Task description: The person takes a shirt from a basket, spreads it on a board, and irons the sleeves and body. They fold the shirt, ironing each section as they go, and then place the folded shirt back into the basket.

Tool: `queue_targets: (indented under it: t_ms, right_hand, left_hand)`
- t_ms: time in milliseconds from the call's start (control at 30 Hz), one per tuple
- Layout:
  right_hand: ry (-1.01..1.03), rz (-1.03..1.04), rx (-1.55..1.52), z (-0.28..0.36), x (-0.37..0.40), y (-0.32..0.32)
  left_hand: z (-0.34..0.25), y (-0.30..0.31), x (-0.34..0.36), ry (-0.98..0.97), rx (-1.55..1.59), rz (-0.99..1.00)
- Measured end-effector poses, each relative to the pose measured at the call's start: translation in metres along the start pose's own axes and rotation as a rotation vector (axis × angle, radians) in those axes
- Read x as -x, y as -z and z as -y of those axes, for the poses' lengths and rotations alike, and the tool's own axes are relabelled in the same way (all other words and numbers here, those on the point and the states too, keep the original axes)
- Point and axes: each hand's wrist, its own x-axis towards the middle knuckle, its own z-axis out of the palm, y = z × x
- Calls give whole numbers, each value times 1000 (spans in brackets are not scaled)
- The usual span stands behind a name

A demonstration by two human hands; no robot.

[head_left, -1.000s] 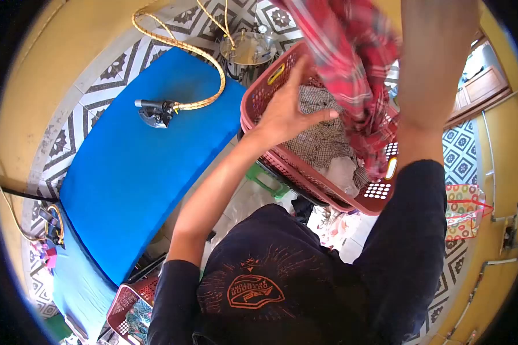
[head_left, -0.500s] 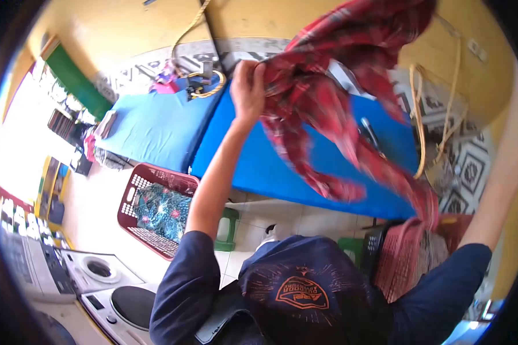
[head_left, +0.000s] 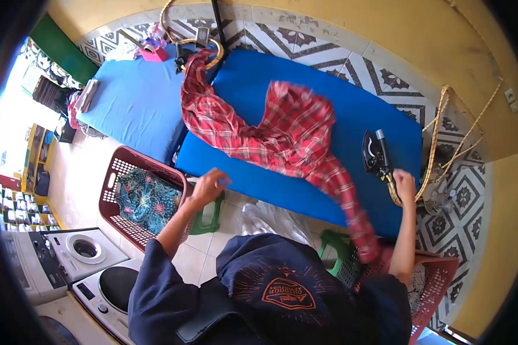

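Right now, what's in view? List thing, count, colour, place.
plaid shirt: one, red, across right table
tables: two, blue, side by side
iron: one clear, dark, right table
hose: uncounted loops, yellow, right of iron
laundry baskets: at least two, red, near tables
patterned cloth: one, teal, left basket
stools: two, green, beside baskets
plastic: one heap, whitish, floor
round-doored machines: at least two, pale, lower left
small item: one, pink, left table
clutter: uncounted, mixed, far left
left hand: one, bare, near left basket
right hand: one, bare, near iron
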Motion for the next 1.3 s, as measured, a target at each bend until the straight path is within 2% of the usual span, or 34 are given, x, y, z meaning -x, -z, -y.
queue_targets:
  t_ms: [33,100,167,200,233,300,367,433,467,567,600,633,667,700,733,767,800,833,900,933,967,1033,1100,1133,1167,1233,1267,1300]
  right_hand:
    - [-62,-90,-93,12,-15,-11]
    - [-161,-111,-209,-1,-48,-52]
    - [-41,-227,86,-14,-71,-101]
    - [81,-295,114,-37,-82,-131]
    - [95,-283,94,-37,-86,-137]
    - [-113,-205,-1,-31,-92,-138]
    - [-78,-225,-25,-35,-98,-136]
    - [-82,-228,15,-55,-119,-139]
    - [-116,-230,22,-60,-132,-134]
    - [-172,-327,162,-109,-194,-146]
    - [-103,-409,237,-90,-212,-144]
    - [-36,-497,311,-47,-235,-137]
    - [106,-406,0,11,-246,-140]
    - [246,-302,-308,76,-246,-144]
    - [410,-151,-333,135,-238,-149]
    - [513,71,-541,174,-232,-175]
    - [710,83,-544,207,-227,-208]
    - [815,137,-535,239,-219,-216]
    - [875,168,-555,270,-211,-240]
    - [913,351,-384,270,-214,-256]
    - [945,528,-204,267,-218,-266]
    - [971,540,-277,254,-226,-263]
    - [739,397,-284,262,-201,-168]
    - [732,364,-284,256,-187,-122]
    - [710,332,-270,244,-168,-88]
    - [704,343,-202,222,-110,-53]
    - [663,378,-139,205,-73,-57]
    - [629,411,-81,190,-35,-66]
  left_hand:
    - [-3,3,-14,-1,4,-94]
    - [-23,11,-53,24,-65,-206]
    - [-37,9,-95,-5,-41,-293]
    - [-43,8,-113,-54,-12,-375]
    - [-46,8,-128,-35,-30,-384]
    - [-44,11,-156,63,-105,-325]
    - [-20,12,-178,110,-110,-348]
    - [18,15,-193,25,-122,-393]
    - [12,21,-198,66,-237,-294]
    - [29,15,-225,-215,-525,-109]
    - [46,8,-230,-208,-532,-111]
    - [64,4,-239,-266,-609,-11]
    - [74,5,-248,-325,-684,91]
    - [74,7,-258,-319,-690,89]
    - [68,7,-266,-365,-711,94]
    - [59,9,-271,-411,-734,100]
    - [32,21,-273,-362,-598,112]
    - [-4,34,-268,-353,-610,111]
    - [-72,62,-244,-317,-463,64]
    - [-82,80,-230,-452,-517,20]
    - [-102,100,-212,-439,-530,15]
    - [-138,134,-162,-400,-623,-6]
    - [-140,150,-109,-52,-656,6]
    - [-139,151,-82,140,-689,34]
    - [-100,141,-49,285,-618,86]
    - [-72,100,10,587,-417,273]
    - [-52,67,46,361,-457,362]
    - [-41,38,69,604,-278,389]
